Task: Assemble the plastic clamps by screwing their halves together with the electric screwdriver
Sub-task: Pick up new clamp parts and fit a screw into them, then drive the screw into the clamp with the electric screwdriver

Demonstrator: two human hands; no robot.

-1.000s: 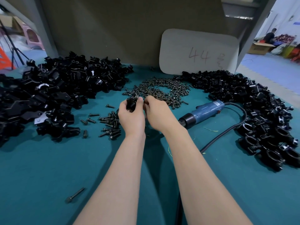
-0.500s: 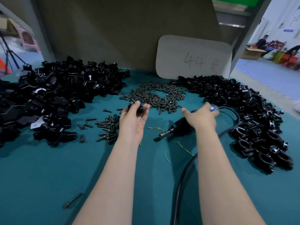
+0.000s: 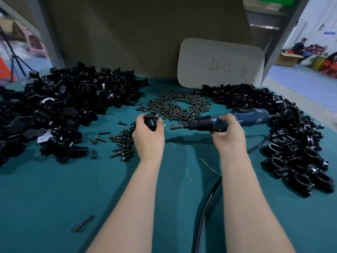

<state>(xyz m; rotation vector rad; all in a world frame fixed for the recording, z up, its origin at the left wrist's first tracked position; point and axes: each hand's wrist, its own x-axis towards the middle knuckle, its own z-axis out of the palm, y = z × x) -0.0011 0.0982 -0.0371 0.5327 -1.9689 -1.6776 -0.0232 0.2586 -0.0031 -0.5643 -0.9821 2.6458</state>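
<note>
My left hand [image 3: 148, 136] grips a black plastic clamp [image 3: 151, 121] above the green table, with a screw head showing at its top. My right hand [image 3: 228, 133] holds the blue electric screwdriver [image 3: 217, 122] off the table, lying level, its bit tip pointing left toward the clamp with a small gap between them. A heap of loose black clamp halves [image 3: 63, 106] lies at the left. Assembled black clamps [image 3: 291, 139] are piled along the right. Dark screws [image 3: 178, 106] are spread behind my hands, and a smaller cluster of screws [image 3: 122, 143] lies left of my left wrist.
The screwdriver's black cable [image 3: 206, 207] curves down between my forearms toward the near edge. A grey card marked 44 [image 3: 220, 64] leans on the back wall. One long bolt [image 3: 82, 223] lies alone at the near left. Thin yellow strands [image 3: 206, 164] lie on the cloth.
My right hand left the clamp, reached right to the screwdriver, picked it up and brought its tip toward the clamp. My left hand has kept holding the clamp and turned it.
</note>
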